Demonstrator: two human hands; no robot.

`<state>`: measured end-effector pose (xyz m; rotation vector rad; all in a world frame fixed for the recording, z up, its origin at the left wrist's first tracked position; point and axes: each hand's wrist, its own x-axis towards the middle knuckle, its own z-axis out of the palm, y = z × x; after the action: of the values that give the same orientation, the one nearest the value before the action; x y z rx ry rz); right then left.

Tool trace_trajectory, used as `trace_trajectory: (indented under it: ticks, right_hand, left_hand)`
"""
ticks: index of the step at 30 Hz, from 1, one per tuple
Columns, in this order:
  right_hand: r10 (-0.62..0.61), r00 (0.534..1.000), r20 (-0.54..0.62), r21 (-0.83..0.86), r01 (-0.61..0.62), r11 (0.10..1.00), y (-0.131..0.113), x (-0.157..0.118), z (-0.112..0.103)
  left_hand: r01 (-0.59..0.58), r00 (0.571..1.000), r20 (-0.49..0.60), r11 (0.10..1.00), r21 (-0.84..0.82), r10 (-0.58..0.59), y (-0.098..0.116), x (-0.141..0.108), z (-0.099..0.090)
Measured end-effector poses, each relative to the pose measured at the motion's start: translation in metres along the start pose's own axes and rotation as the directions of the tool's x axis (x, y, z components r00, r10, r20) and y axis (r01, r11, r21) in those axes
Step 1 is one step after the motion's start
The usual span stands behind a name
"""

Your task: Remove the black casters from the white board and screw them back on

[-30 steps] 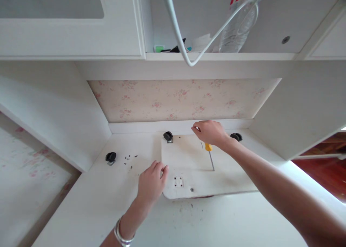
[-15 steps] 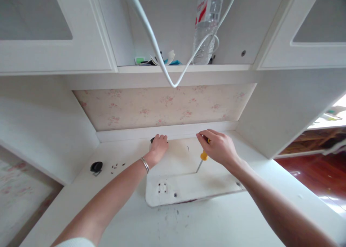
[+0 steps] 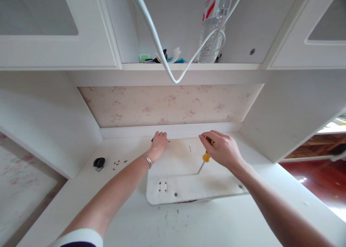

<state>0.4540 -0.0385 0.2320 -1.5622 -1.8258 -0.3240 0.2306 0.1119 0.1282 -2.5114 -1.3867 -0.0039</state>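
A white board (image 3: 189, 167) with rounded corners lies on the white surface, with screw holes near its front edge. My right hand (image 3: 220, 146) is closed round the handle of a yellow and black screwdriver (image 3: 206, 157), whose tip points down at the board's middle. At the board's back left corner, my left hand (image 3: 160, 142) has its fingers curled over a small black part, mostly hidden beneath them. A black caster (image 3: 99, 162) rests on the surface to the left, beside several small dark screws (image 3: 116, 163).
Above, a shelf (image 3: 189, 66) holds a clear plastic bottle (image 3: 213, 31) and small items. A white cable (image 3: 175, 81) hangs down in front of it. White cabinet panels (image 3: 292, 106) stand at both sides.
The view has shifted slightly. Both hands stay nearly in the same places, with the screwdriver still in my right hand.
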Motion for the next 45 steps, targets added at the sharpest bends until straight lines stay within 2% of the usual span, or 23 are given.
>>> trace_trajectory:
  ticks: [3,6,8,11,14,17,19,22,24,26,28,30,32,34,36,38,41,45]
  right_hand:
    - [-0.003,1.000,0.006,-0.002,0.003,1.000,-0.003,0.001,0.001]
    - [0.001,1.000,0.009,-0.001,-0.001,1.000,-0.008,0.001,0.002]
    - [0.006,1.000,-0.011,0.029,-0.006,1.000,-0.010,-0.002,0.002]
    - [0.060,0.993,-0.104,0.130,-0.046,0.990,-0.011,-0.012,0.002]
    - [0.217,0.951,-0.220,0.227,-0.166,0.960,-0.009,-0.029,0.001]
    - [0.391,0.881,-0.267,0.289,-0.313,0.905,-0.007,-0.049,0.000]
    - [0.479,0.846,-0.233,0.331,-0.394,0.857,-0.008,-0.062,-0.001]
    - [0.554,0.827,-0.091,0.309,-0.506,0.805,-0.009,-0.077,0.000]
    - [0.560,0.827,-0.052,0.228,-0.536,0.813,-0.009,-0.085,0.004]
    - [0.527,0.848,-0.054,0.150,-0.515,0.844,-0.009,-0.093,0.009]
    - [0.479,0.877,-0.026,0.098,-0.475,0.875,-0.007,-0.099,0.016]
    - [0.450,0.889,0.080,0.059,-0.455,0.888,-0.006,-0.104,0.024]
    - [0.440,0.867,0.231,0.015,-0.456,0.890,-0.008,-0.107,0.032]
    - [0.430,0.820,0.377,-0.026,-0.455,0.890,-0.014,-0.108,0.041]
    - [0.417,0.771,0.482,-0.051,-0.451,0.891,-0.023,-0.106,0.050]
    - [0.405,0.746,0.529,-0.045,-0.452,0.891,-0.032,-0.102,0.061]
    - [0.414,0.762,0.498,0.006,-0.481,0.877,-0.040,-0.091,0.079]
    - [0.425,0.749,0.508,0.046,-0.516,0.855,-0.042,-0.076,0.101]
  left_hand:
    - [-0.001,0.999,-0.039,0.999,-0.036,-0.001,0.003,-0.003,-0.002]
    - [-0.011,0.995,-0.104,0.996,-0.088,0.002,0.010,-0.017,-0.011]
    - [-0.018,0.988,-0.153,0.991,-0.134,-0.003,0.016,-0.037,-0.016]
    - [0.013,0.981,-0.188,0.976,-0.216,-0.054,0.015,-0.082,-0.012]
    - [0.166,0.961,-0.168,0.942,-0.293,-0.221,-0.005,-0.135,0.010]
    - [0.359,0.904,-0.103,0.868,-0.344,-0.415,-0.042,-0.177,0.041]
    - [0.447,0.867,-0.052,0.820,-0.357,-0.495,-0.067,-0.194,0.060]
    - [0.517,0.832,0.003,0.771,-0.372,-0.555,-0.094,-0.207,0.079]
    - [0.525,0.827,0.024,0.757,-0.389,-0.562,-0.103,-0.208,0.082]
    - [0.513,0.833,0.027,0.753,-0.413,-0.553,-0.103,-0.205,0.077]
    - [0.482,0.845,0.008,0.755,-0.444,-0.535,-0.093,-0.198,0.065]
    - [0.425,0.868,-0.023,0.765,-0.484,-0.497,-0.077,-0.189,0.047]
    - [0.336,0.907,-0.041,0.781,-0.526,-0.418,-0.056,-0.175,0.027]
    - [0.258,0.941,-0.043,0.793,-0.552,-0.336,-0.036,-0.158,0.010]
    - [0.229,0.955,-0.029,0.799,-0.556,-0.294,-0.021,-0.138,0.001]
    - [0.249,0.954,-0.008,0.803,-0.541,-0.301,-0.012,-0.117,-0.001]
    - [0.322,0.933,0.027,0.800,-0.507,-0.359,-0.008,-0.091,0.005]
    - [0.400,0.905,0.067,0.786,-0.472,-0.420,-0.008,-0.072,0.013]
